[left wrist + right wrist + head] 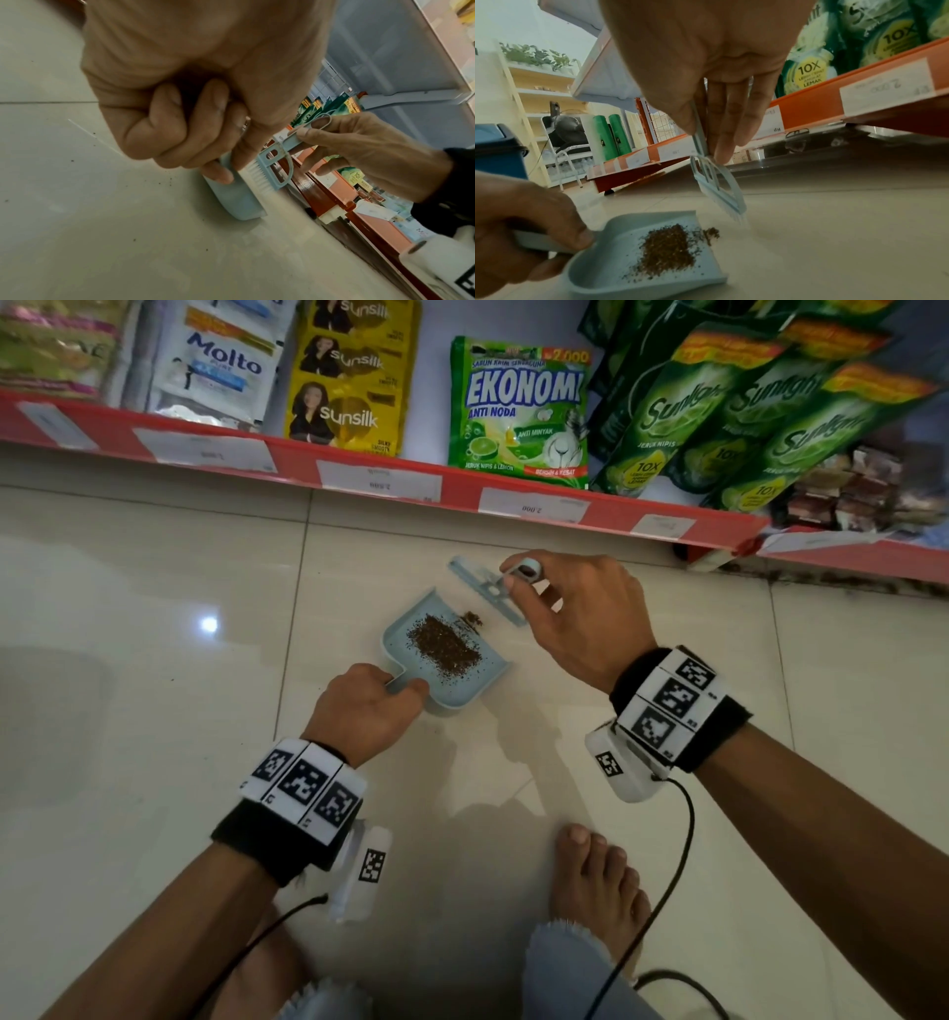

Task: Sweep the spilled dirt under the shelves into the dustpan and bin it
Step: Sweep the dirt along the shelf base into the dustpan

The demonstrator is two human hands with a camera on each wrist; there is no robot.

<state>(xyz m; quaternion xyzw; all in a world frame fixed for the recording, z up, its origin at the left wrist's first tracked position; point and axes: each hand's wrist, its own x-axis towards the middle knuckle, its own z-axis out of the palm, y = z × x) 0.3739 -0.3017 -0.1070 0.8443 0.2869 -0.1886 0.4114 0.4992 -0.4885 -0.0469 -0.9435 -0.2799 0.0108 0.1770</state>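
A small light-blue dustpan [490,677] [603,272] lies flat on the tiled floor in front of the red shelf. My left hand [367,711] [185,125] grips its short handle. A patch of brown dirt [444,647] [667,251] sits in the pan. A smaller clump of dirt [471,618] [711,233] lies at the pan's open lip. My right hand [575,613] [713,113] pinches the handle of a light-blue hand brush [488,590] [721,188] [267,172]. Its white bristles point down just beyond the lip.
The red shelf edge [462,490] with price labels runs along the far side, stocked with sachets and green soap pouches [518,413]. A blue bin [498,150] stands far left in the right wrist view. My bare foot [595,880] rests behind the pan. Cables trail from both wrists.
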